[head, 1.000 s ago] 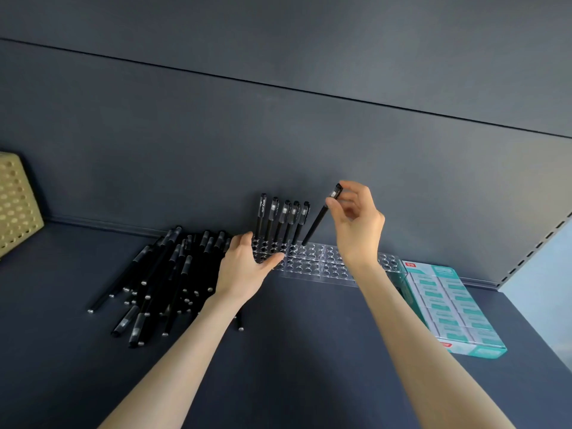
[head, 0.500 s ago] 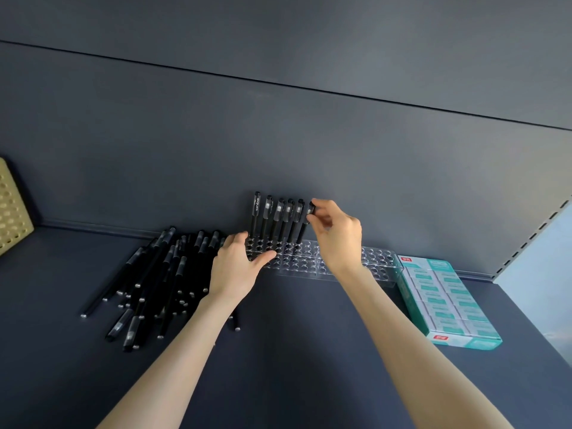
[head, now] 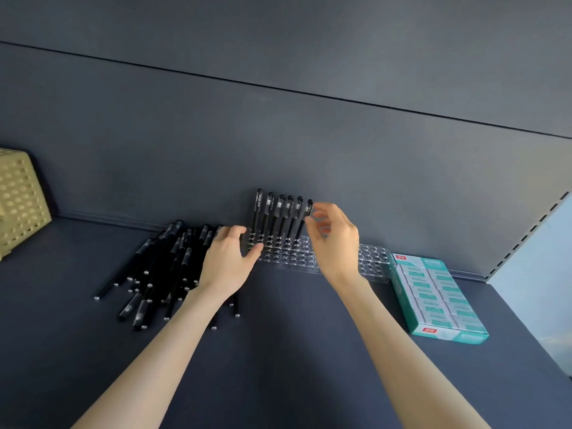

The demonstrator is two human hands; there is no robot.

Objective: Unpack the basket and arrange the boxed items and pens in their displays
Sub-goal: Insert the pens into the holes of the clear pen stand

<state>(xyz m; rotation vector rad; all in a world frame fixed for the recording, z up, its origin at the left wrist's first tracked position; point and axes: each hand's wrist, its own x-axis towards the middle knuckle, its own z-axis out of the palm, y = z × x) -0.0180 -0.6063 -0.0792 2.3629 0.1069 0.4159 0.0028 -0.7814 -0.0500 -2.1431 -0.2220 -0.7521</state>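
Bracing holder (head: 371, 258) end, seemingly: left hand (head: 227, 258).

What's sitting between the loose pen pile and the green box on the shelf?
Head view: the clear pen rack, six pens standing at its left end, the left hand holding that end.

Dark blue-grey shelf (head: 294, 360), matte. Back panel (head: 278, 144) same colour, crossed by thin horizontal seam (head: 309, 93). Slotted upright (head: 533, 223) at right edge of panel. Pale wall (head: 546, 292) beyond it. Soft, even light.
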